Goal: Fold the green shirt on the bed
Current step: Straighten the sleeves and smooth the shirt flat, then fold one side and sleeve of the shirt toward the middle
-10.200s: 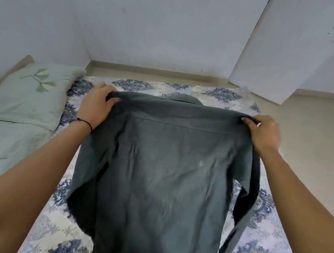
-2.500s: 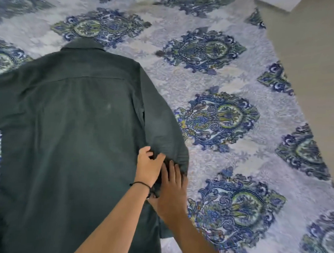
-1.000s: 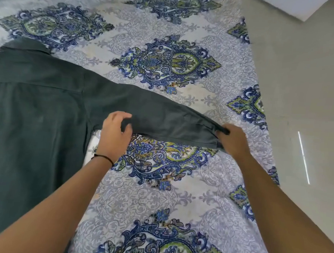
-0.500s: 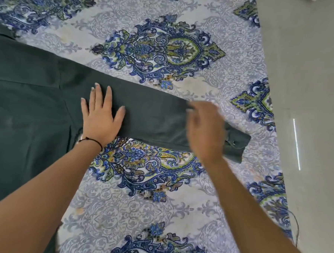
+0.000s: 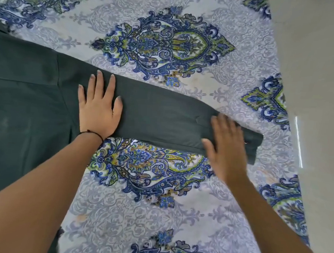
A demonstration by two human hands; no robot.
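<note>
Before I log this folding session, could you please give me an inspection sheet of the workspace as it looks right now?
Surface: bed sheet with a blue and green paisley print, lying flat; faint orange marks in places.
Job's things: green shirt spread flat, its sleeve stretched out to the right, the cuff near the bed edge.
Clutter: nothing seen.
Hands: left hand flat on the sleeve near the shoulder seam, fingers spread; right hand open over the cuff end, blurred.
Cables: nothing seen; a thin black band on the left wrist.
Surroundings: pale floor to the right of the bed.
</note>
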